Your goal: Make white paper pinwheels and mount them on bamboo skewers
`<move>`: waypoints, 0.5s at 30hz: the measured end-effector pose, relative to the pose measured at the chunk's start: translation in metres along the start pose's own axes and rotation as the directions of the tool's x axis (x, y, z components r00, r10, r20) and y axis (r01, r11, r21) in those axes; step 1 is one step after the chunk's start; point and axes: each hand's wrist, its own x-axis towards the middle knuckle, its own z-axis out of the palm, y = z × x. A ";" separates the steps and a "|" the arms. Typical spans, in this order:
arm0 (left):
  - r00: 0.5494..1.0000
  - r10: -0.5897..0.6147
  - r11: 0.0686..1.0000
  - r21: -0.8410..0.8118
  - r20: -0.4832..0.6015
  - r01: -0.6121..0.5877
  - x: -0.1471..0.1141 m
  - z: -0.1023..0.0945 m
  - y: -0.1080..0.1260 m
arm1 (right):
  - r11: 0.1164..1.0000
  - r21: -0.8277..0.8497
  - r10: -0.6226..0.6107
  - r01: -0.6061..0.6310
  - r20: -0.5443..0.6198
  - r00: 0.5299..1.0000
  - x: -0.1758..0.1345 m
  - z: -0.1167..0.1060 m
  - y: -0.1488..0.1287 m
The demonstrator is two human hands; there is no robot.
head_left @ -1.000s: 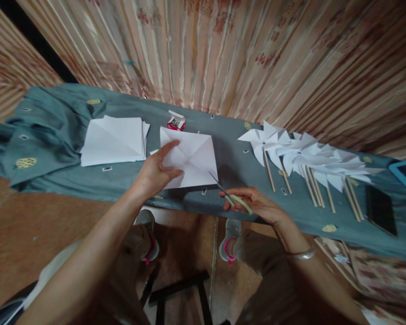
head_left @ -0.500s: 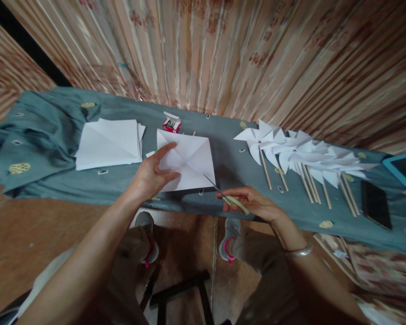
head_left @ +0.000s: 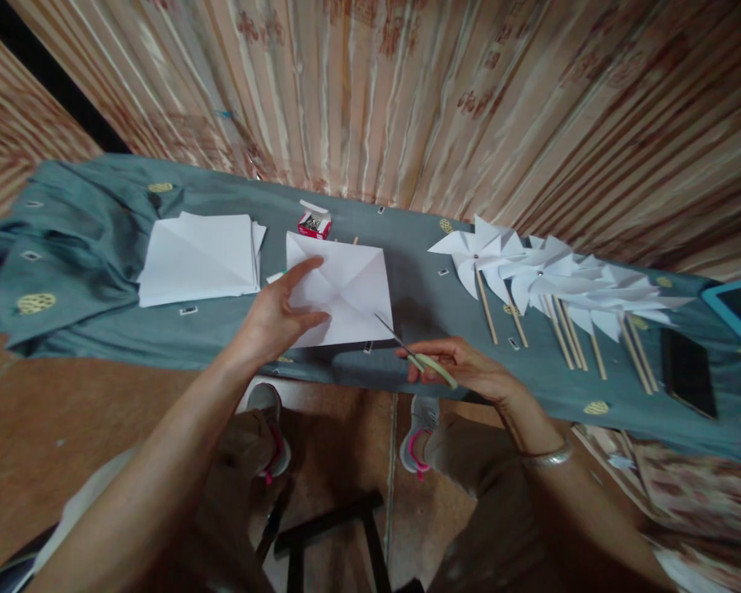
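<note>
Left hand (head_left: 270, 323) has its grip clamped on creased paper (head_left: 355, 284). Right hand (head_left: 469, 371) is wrapped round some scissors (head_left: 435, 371), tips near a corner.

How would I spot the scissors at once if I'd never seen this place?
Find the long grey-green cloth, then the creased white sheet in the person's left hand. Near that sheet's lower right corner, the right hand holds the scissors. Unlike the all-white sheet, they have pale green handles and a slim, dark, pointed end.
</note>
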 end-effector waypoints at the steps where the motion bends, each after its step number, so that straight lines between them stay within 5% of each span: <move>1: 1.000 -0.003 1.000 0.002 0.000 0.003 0.000 0.000 0.000 | 1.000 -0.003 -0.001 0.001 0.003 1.000 0.000 0.000 0.000; 15: 1.000 -0.001 0.998 0.063 -0.011 0.002 0.001 -0.001 0.002 | 1.000 0.024 0.005 -0.005 0.015 1.000 -0.001 0.000 -0.002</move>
